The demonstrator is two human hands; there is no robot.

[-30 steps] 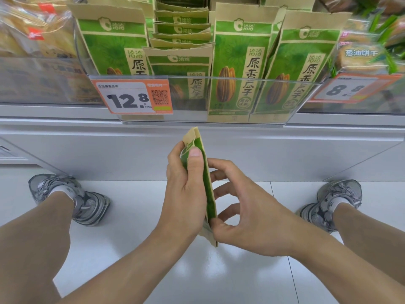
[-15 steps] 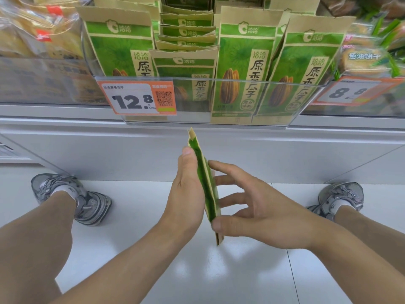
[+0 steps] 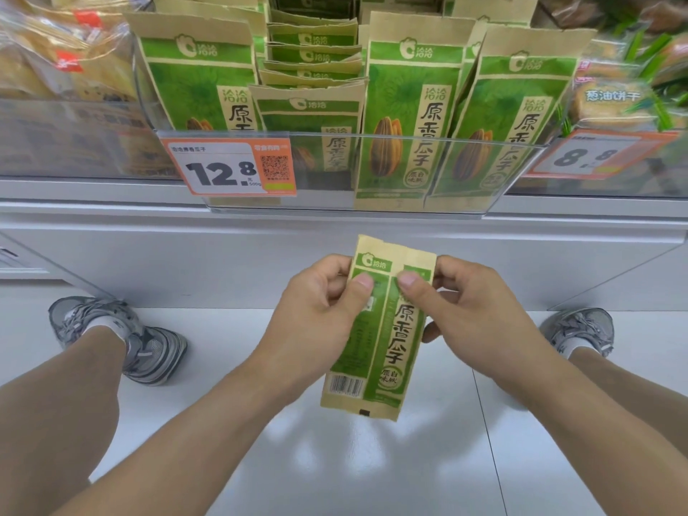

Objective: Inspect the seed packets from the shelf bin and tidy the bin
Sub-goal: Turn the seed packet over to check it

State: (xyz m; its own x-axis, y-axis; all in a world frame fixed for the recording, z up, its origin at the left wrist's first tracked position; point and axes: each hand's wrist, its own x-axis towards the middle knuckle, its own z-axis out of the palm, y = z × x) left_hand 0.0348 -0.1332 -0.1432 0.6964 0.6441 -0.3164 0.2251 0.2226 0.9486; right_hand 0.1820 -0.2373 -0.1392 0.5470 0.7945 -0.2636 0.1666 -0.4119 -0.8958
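I hold one green and tan seed packet [image 3: 379, 340] upright in front of the shelf, its side panel with a barcode facing me. My left hand [image 3: 316, 310] pinches its upper left edge, thumb on the front. My right hand [image 3: 469, 310] pinches the upper right edge the same way. Above them, the clear shelf bin [image 3: 372, 169] holds several matching seed packets [image 3: 405, 113] standing in rows. The middle row sits lower than the packets beside it.
An orange 12.8 price tag [image 3: 229, 167] hangs on the bin's front left. Bagged snacks [image 3: 59, 68] fill the bin to the left, biscuit packs [image 3: 618, 95] the one to the right. My shoes [image 3: 123, 337] stand on the white floor below the grey shelf base.
The packet turned from edge-on to its broad side facing me. My right hand moved up from its lower edge to pinch the top right; my left hand shifted to the top left.
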